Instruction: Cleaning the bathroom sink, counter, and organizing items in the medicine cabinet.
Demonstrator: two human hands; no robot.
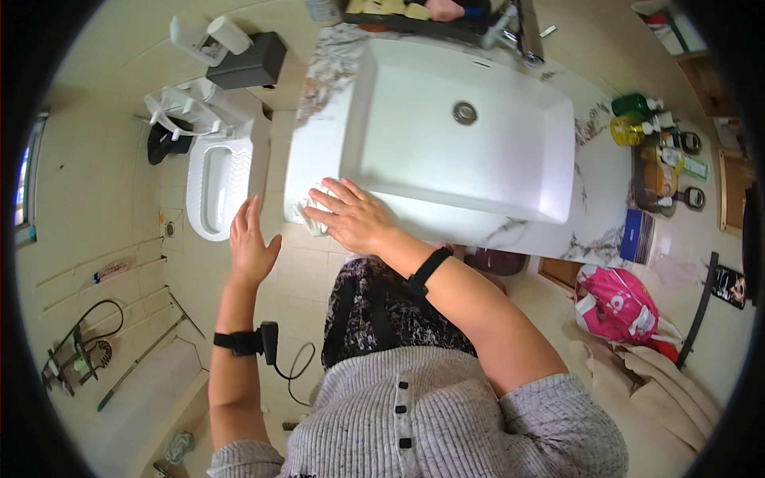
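My right hand (355,221) lies flat with spread fingers at the near left corner of the marble-patterned counter (315,167). A crumpled white cloth or tissue (313,221) pokes out from under its fingers at the counter's edge; the rest of it is hidden beneath the hand. Beside the counter's left edge my left hand (253,251) hangs in the air, fingers stretched out and thumb apart, holding nothing. A white rectangular sink (446,171) with a metal drain (464,112) is set on the counter, just past my right hand.
Left of the counter is a white squat toilet (227,187). A tap (502,36) stands behind the sink. Along the right end are soap bottles (629,131) and a blue box (636,237). A pink bag (617,303) lies lower right. A black cable (296,374) dangles from my left wrist strap.
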